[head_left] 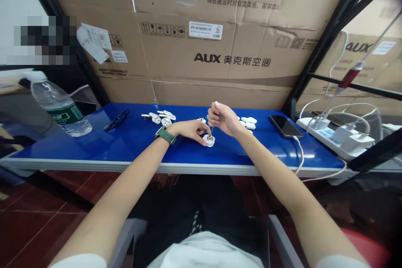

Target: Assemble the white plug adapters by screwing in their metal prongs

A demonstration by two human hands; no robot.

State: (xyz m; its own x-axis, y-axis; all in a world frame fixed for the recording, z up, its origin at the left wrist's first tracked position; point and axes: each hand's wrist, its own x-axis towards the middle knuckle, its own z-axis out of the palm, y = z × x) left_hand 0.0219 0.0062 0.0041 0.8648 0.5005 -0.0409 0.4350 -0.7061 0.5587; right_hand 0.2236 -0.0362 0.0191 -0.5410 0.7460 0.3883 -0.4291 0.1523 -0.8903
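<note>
White plug sits on blue table, left hand pinching it.

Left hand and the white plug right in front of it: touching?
Touching. The head view shows the left hand with thumb and fingers against the white plug's left side.

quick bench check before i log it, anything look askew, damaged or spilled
The white papers on the left of the cardboard sit crooked, unlike the straighter label mid-panel. The bottle appears to lean, perhaps just lens distortion. I see no spill, and nothing odd about the white plug at the left hand.
</note>
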